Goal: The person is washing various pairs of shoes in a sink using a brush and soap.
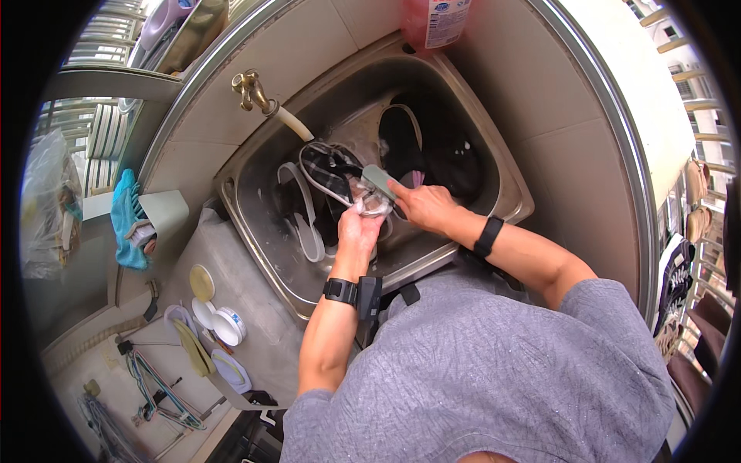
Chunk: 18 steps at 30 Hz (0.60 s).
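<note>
My left hand [360, 227] grips the soapy near end of a dark plaid shoe with a pale rim [325, 168], held over a stainless steel sink [263, 254]. In my right hand [427, 207] is a pale green scrubbing brush [379, 180], pressed against the foamy part of that shoe. The brush's bristles are hidden. Left of the shoe, a dark slipper with a light grey edge [308, 237] lies in the basin. Another dark shoe [400, 139] rests at the sink's far side, with something pink partly showing near my right fingers.
A brass tap [251, 92] with a pale hose [294, 124] reaches over the sink's left rim. A bottle of pink liquid [437, 26] stands at the back corner. A blue cloth [128, 220] hangs at left. Round white containers [229, 326], sandals [231, 370] and hangers [162, 388] lie lower left.
</note>
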Available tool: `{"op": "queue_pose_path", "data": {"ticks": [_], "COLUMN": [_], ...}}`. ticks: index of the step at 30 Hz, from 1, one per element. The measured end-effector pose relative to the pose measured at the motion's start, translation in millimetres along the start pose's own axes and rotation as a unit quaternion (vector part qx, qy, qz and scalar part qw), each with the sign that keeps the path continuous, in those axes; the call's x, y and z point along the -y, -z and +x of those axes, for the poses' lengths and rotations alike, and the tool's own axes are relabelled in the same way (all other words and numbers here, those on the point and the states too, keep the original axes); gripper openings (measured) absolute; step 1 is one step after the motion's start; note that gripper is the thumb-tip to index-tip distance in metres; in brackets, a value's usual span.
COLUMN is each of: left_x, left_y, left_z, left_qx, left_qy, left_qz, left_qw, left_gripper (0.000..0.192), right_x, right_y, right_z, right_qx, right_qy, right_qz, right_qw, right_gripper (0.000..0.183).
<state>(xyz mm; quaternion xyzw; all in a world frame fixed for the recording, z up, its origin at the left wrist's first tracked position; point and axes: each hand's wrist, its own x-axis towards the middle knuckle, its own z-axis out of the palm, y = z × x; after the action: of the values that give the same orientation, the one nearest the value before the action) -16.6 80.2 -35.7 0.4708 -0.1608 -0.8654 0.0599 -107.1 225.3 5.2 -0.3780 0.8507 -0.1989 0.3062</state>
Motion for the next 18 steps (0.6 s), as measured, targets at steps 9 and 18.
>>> {"op": "queue_pose_path", "data": {"ticks": [9,18], "left_x": [2,4], "left_y": [-6,14], "left_z": [24,35], "left_qx": [-0.066,-0.050], "left_qy": [-0.052,-0.106], "left_qz": [-0.005,0.035], "left_qw": [0.996,0.992], "left_gripper": [0.026,0.030], "right_x": [17,-1], "right_y": [12,-11], "right_z": [-23,56], "right_qx": [0.056,0.033], "right_qy": [0.017,-0.044], "right_qz": [0.057,0.012], "right_qw": [0.997,0.998], "right_gripper": [0.041,0.037]}}
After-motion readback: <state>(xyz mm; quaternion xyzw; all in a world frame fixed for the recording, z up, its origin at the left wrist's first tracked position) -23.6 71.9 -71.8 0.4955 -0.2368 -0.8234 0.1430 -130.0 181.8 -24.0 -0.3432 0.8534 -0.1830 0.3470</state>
